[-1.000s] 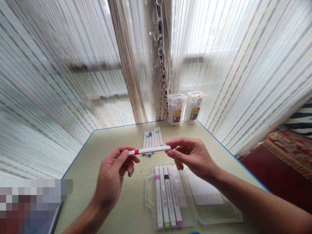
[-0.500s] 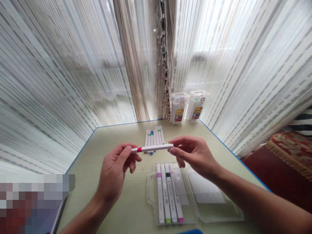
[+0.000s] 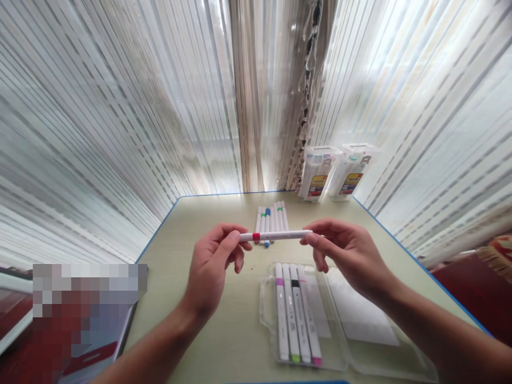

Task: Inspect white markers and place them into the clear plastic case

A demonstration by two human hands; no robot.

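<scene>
Pale-green, blue-edged table point(image 3: 236, 341) below, open clear plastic case point(image 3: 334, 349) lying on it! The left hand point(image 3: 212, 266) and right hand point(image 3: 350, 253) are pinching; four slim white markers point(image 3: 299, 316) lie cased, a farther white-marker cluster point(image 3: 272, 218) is hard to count, and gripped at both ends, a white, red-banded marker point(image 3: 276, 234)!

Striped sheer curtains point(image 3: 120, 106), brightly backlit, hang behind a pale green, blue-edged table point(image 3: 236, 314).

The bare, slim-fingered left hand point(image 3: 210, 261) and right hand point(image 3: 346, 248) each taper to a narrow wrist point(image 3: 191, 310), with a bare forearm point(image 3: 158, 344) behind it.
</scene>
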